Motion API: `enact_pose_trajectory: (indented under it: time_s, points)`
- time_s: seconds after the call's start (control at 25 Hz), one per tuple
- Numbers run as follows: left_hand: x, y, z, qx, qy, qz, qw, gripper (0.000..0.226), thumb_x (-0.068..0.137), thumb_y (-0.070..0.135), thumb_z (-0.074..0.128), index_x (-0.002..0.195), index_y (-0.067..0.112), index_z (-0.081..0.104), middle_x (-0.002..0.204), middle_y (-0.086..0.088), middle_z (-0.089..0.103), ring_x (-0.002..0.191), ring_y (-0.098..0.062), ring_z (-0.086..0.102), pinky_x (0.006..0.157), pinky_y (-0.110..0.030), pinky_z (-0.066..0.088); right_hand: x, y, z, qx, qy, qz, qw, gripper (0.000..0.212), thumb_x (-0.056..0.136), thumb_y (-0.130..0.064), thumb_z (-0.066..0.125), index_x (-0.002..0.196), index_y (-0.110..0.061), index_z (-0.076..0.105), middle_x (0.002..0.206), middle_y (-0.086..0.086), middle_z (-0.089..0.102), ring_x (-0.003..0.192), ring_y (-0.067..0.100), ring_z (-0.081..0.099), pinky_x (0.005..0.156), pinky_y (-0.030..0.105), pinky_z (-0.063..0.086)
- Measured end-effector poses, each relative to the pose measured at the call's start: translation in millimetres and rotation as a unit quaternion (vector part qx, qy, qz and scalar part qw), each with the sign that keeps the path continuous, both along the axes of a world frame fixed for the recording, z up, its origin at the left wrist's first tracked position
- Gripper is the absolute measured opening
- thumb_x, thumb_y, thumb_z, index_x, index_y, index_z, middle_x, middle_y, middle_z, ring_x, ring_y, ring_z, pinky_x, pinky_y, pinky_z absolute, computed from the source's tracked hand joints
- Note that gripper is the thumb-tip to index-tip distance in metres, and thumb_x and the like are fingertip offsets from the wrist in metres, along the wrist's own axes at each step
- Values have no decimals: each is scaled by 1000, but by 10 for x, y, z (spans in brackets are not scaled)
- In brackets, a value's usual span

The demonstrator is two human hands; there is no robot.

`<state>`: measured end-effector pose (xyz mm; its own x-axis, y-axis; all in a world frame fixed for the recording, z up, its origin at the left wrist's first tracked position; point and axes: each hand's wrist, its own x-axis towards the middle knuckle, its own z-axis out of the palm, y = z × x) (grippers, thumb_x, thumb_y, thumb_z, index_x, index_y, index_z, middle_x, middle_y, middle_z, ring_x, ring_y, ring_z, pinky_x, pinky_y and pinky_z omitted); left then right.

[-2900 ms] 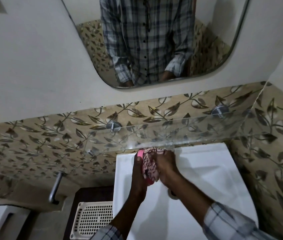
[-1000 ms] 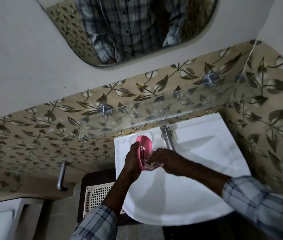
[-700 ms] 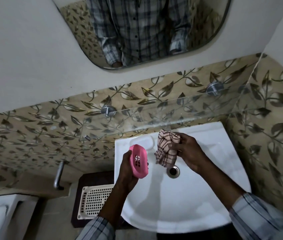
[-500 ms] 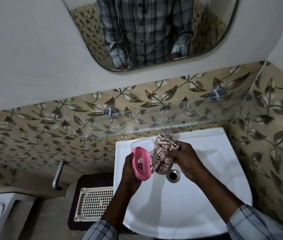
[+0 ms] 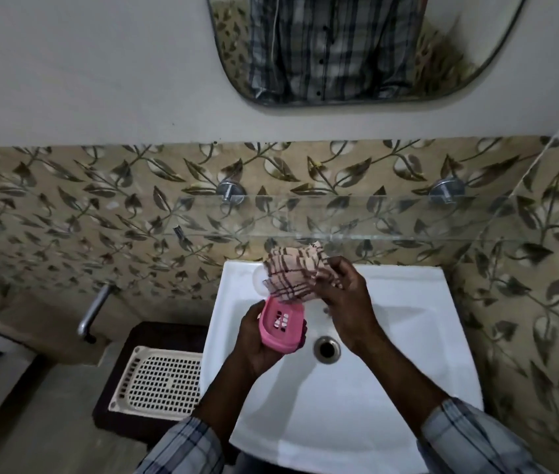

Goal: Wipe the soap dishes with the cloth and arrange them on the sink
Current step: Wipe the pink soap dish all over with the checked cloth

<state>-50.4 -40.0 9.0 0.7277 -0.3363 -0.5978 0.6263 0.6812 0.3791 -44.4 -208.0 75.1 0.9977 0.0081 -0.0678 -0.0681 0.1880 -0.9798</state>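
Note:
A pink slotted soap dish (image 5: pixel 282 325) is held above the white sink (image 5: pixel 408 302), its inside facing up. My left hand (image 5: pixel 257 340) grips it from below and the left. My right hand (image 5: pixel 343 295) holds a bunched checked cloth (image 5: pixel 293 273) just above the dish's far end, the cloth's lower edge touching the dish rim. A pale recess at the sink's back left corner (image 5: pixel 258 278) is partly hidden behind the cloth.
The drain (image 5: pixel 326 348) lies right of the dish. A glass shelf (image 5: pixel 373 217) juts out over the sink's back edge. A cream perforated tray (image 5: pixel 158 384) sits on a dark stand left of the sink. A metal pipe (image 5: pixel 95 311) sticks out from the tiled wall.
My left hand turned the dish from on edge to inside-up. My right hand lifted the cloth to the dish's far end. The camera tilted down and the view levelled.

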Motion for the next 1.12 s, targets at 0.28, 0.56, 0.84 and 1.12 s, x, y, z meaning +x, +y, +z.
enact_pose_trajectory:
  time_s: [0.28, 0.56, 0.84, 1.12]
  points:
    - [127, -81, 19, -14, -53, 24, 998, 54, 83, 40, 48, 116, 1, 63, 103, -23, 71, 101, -36, 61, 93, -47, 46, -242, -43, -121, -628, -240, 271, 689, 93, 68, -28, 70, 150, -9, 30, 146, 11, 40, 136, 29, 37, 117, 44, 26]
    - [131, -4, -10, 113, -36, 30, 992, 49, 95, 42, 45, 107, -1, 64, 90, -18, 75, 85, -31, 72, 77, -38, 57, -357, 113, -128, -449, -170, 148, 864, 45, 85, -3, 65, 128, -12, 57, 113, 8, 66, 100, 21, 61, 85, 32, 50]
    - [-42, -47, -11, 56, -69, 27, 996, 50, 94, 42, 46, 133, 12, 60, 134, -16, 64, 116, -36, 59, 102, -52, 41, 22, -48, -43, -1, 115, 13, 993, 55, 76, 11, 66, 128, -2, 51, 110, 16, 71, 96, 31, 71, 86, 47, 59]
    - [-130, -40, 78, -77, -89, 15, 993, 58, 104, 30, 19, 141, -5, 47, 135, -30, 57, 117, -43, 61, 97, -57, 49, -161, -297, -377, -468, -377, 233, 764, 72, 89, -58, 57, 147, -18, 45, 155, 5, 40, 144, 21, 34, 118, 42, 32]
